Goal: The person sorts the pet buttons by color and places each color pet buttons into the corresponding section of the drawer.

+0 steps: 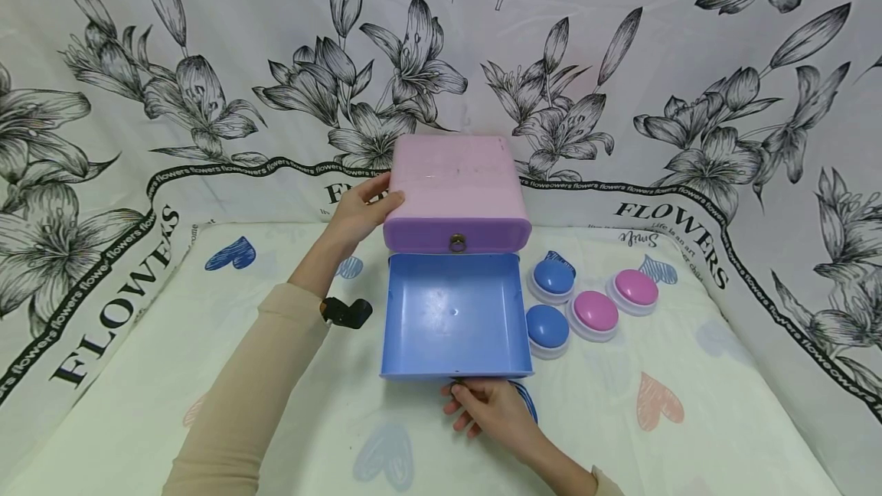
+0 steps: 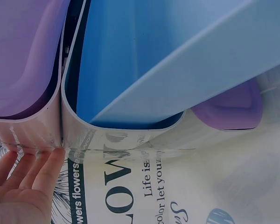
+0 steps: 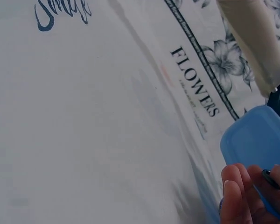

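Note:
A small stacked drawer cabinet [image 1: 451, 174] with a pink top stands against the patterned backdrop. Its purple drawer [image 1: 413, 237], with a metal ring pull, is closed. Beneath that, the blue drawer [image 1: 451, 320] is pulled far out and holds nothing. My left hand [image 1: 361, 209] rests against the cabinet's left side, its fingers fairly straight along the wall in the left wrist view. At the blue drawer's front, my right hand [image 1: 496, 412] pinches its dark ring pull [image 3: 269, 178] between thumb and fingers. Another purple drawer front [image 2: 231, 107] shows lower down in the left wrist view.
Right of the blue drawer lie several dome-topped round buttons on pale bases, among them a blue one [image 1: 547, 326] and a pink one [image 1: 596, 311]. A white cloth [image 1: 317, 419] with printed hearts covers the surface. A flower-printed cloth [image 1: 227, 6] hangs behind.

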`<action>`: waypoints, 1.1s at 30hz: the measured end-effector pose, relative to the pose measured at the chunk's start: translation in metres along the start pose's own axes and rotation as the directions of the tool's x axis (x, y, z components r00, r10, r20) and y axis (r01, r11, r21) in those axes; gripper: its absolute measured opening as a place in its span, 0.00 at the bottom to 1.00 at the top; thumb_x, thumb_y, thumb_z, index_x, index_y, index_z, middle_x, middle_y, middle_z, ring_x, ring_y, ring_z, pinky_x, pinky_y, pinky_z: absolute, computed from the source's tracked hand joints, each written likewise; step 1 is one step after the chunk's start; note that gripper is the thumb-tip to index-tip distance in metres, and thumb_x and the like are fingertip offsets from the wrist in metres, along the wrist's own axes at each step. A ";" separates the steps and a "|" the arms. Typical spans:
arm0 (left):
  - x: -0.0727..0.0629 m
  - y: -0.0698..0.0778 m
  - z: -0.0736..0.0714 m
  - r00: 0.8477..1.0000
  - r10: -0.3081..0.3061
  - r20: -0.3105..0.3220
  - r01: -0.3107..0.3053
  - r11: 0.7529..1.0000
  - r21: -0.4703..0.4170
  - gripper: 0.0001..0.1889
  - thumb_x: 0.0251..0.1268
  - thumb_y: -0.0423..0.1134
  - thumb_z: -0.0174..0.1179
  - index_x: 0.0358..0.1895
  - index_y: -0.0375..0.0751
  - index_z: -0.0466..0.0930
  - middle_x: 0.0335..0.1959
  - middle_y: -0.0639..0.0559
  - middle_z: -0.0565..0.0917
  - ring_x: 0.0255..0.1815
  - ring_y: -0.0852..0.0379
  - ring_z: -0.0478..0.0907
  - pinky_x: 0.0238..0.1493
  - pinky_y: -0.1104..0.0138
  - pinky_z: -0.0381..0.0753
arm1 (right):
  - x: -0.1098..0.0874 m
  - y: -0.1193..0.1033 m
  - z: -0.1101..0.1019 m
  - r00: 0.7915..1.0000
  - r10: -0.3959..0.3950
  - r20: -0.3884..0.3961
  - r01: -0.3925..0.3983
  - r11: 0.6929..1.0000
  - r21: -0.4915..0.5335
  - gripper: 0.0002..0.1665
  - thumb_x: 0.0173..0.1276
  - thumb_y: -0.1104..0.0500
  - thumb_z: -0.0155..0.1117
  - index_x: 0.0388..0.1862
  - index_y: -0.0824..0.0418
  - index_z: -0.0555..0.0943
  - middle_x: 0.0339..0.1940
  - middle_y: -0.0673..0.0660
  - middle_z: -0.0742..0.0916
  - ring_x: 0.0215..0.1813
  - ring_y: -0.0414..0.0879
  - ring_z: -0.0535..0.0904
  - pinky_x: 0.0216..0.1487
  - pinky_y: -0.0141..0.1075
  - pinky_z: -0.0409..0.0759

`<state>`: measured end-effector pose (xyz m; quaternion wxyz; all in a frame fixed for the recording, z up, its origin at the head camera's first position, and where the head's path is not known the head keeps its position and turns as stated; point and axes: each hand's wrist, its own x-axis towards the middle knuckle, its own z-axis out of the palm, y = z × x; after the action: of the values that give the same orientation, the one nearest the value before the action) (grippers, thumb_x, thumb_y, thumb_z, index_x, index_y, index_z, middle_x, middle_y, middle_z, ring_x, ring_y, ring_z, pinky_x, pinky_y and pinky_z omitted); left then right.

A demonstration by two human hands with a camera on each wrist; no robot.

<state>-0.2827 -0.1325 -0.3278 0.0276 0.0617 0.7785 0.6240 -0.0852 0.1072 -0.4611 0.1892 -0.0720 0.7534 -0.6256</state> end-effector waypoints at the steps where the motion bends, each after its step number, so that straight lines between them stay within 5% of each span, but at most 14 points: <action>1: 0.000 0.000 0.000 1.000 0.000 0.001 0.000 1.000 0.001 0.35 0.60 0.53 0.59 0.70 0.52 0.59 0.69 0.52 0.62 0.64 0.52 0.65 0.60 0.57 0.72 | 0.000 0.000 0.000 1.000 -0.002 0.002 0.002 1.000 0.002 0.19 0.68 0.51 0.56 0.45 0.65 0.82 0.32 0.58 0.87 0.25 0.44 0.82 0.22 0.36 0.81; 19: -0.010 0.013 0.001 1.000 -0.012 0.018 0.012 1.000 -0.024 0.34 0.61 0.49 0.59 0.70 0.49 0.58 0.69 0.50 0.61 0.64 0.51 0.66 0.60 0.58 0.71 | -0.012 0.010 -0.028 0.999 -0.036 -0.002 0.036 0.990 -0.135 0.20 0.69 0.51 0.55 0.49 0.65 0.80 0.34 0.56 0.87 0.27 0.41 0.81 0.25 0.32 0.81; 25: -0.020 0.027 0.002 0.999 -0.028 0.035 0.029 0.999 -0.038 0.33 0.63 0.44 0.57 0.70 0.45 0.56 0.70 0.48 0.60 0.64 0.50 0.66 0.60 0.58 0.71 | -0.020 0.015 -0.048 0.982 -0.189 0.017 0.181 0.904 -0.387 0.16 0.68 0.51 0.56 0.45 0.59 0.83 0.36 0.50 0.87 0.34 0.35 0.81 0.31 0.28 0.79; 33: -0.006 0.010 0.000 1.000 -0.015 0.023 0.016 0.999 -0.047 0.34 0.60 0.49 0.60 0.70 0.50 0.59 0.68 0.51 0.62 0.62 0.53 0.68 0.59 0.59 0.73 | -0.030 0.016 -0.080 0.971 -0.239 0.029 0.220 0.831 -0.510 0.11 0.65 0.56 0.60 0.44 0.57 0.82 0.42 0.51 0.86 0.40 0.34 0.79 0.35 0.28 0.80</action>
<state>-0.2757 -0.1312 -0.3186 0.0426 0.0623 0.7635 0.6413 -0.0857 0.1940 -0.4597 0.0736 -0.1982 0.8810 -0.4232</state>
